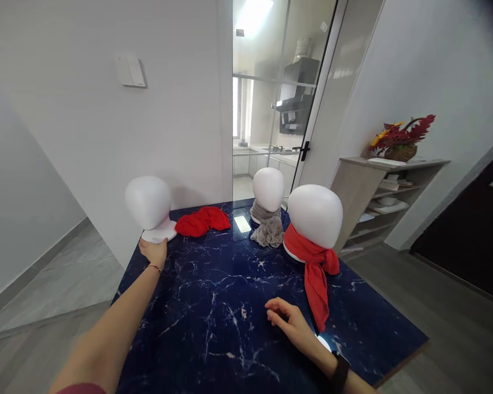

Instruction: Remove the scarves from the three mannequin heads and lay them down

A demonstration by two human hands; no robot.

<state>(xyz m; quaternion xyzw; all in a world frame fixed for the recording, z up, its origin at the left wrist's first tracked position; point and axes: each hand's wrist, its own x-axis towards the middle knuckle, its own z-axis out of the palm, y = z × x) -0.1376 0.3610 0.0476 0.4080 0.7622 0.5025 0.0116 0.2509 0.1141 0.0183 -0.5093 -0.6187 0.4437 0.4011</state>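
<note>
My left hand (153, 250) reaches to the far left of the dark blue marble table (213, 317) and grips the base of a bare white mannequin head (149, 205). A loose red scarf (202, 220) lies crumpled just right of that head. My right hand (288, 321) rests on the tabletop with fingers loosely curled, holding nothing, beside the hanging end of a red scarf (315, 269) tied round a second white head (314, 215). A third white head (268, 189) at the back wears a grey scarf (268, 229).
A white wall with a light switch (131, 70) rises behind the table. A glass sliding door (312, 109) opens to a kitchen. A wooden shelf unit (378, 191) with a flower basket (399, 139) stands at the right. Grey floor surrounds the table.
</note>
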